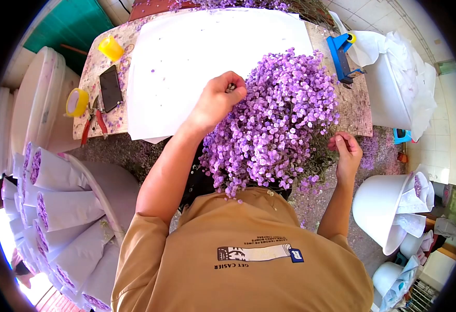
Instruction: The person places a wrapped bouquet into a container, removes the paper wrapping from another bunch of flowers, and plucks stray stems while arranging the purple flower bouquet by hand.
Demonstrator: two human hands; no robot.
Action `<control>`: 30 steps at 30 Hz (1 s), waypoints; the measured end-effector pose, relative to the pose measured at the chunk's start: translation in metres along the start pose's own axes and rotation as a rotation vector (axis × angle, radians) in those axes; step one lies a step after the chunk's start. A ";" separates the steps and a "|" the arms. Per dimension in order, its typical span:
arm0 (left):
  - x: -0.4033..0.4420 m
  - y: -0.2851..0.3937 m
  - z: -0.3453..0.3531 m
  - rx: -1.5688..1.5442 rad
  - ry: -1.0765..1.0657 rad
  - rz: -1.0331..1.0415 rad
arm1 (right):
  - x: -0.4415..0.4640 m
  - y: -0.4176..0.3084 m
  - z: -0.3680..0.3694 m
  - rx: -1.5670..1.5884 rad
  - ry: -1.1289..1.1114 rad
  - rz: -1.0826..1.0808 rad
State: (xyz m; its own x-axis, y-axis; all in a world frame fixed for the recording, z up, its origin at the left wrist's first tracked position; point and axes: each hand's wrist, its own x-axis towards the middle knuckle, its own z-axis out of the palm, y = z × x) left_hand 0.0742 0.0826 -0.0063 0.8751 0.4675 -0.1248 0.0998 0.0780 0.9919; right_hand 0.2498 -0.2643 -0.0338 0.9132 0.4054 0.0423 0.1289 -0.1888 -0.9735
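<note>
A large bunch of small purple flowers (277,119) lies over the near right part of the white paper sheets (186,62) and hangs past the table edge toward the brown shirt. My left hand (222,96) is at the bunch's upper left side, its fingers curled round something small and dark that I cannot make out. On the right, by the thin green stems at the bunch's lower right, my right hand (346,151) has its fingertips pinched together; what they hold, if anything, is too small to name.
On the table's left lie yellow tape rolls (111,48), a phone (111,88) and red-handled pliers (101,122). A blue tape dispenser (340,57) stands at the right. Wrapped bouquets (64,210) fill a tub at lower left. White tubs (381,205) stand at right.
</note>
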 end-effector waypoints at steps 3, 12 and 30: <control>-0.006 0.010 -0.001 -0.309 -0.078 -0.047 | 0.002 0.001 0.001 0.014 -0.009 0.007; 0.008 0.004 0.007 0.430 -0.059 0.130 | 0.001 0.001 0.001 -0.019 0.008 -0.001; 0.019 0.033 0.003 -0.424 -0.121 -0.132 | 0.002 0.004 0.001 -0.005 0.007 0.017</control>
State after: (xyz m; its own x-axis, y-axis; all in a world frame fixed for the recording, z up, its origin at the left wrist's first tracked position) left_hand 0.0954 0.0915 0.0240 0.9196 0.3248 -0.2209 0.0338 0.4948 0.8683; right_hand 0.2515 -0.2629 -0.0377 0.9178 0.3962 0.0271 0.1149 -0.1997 -0.9731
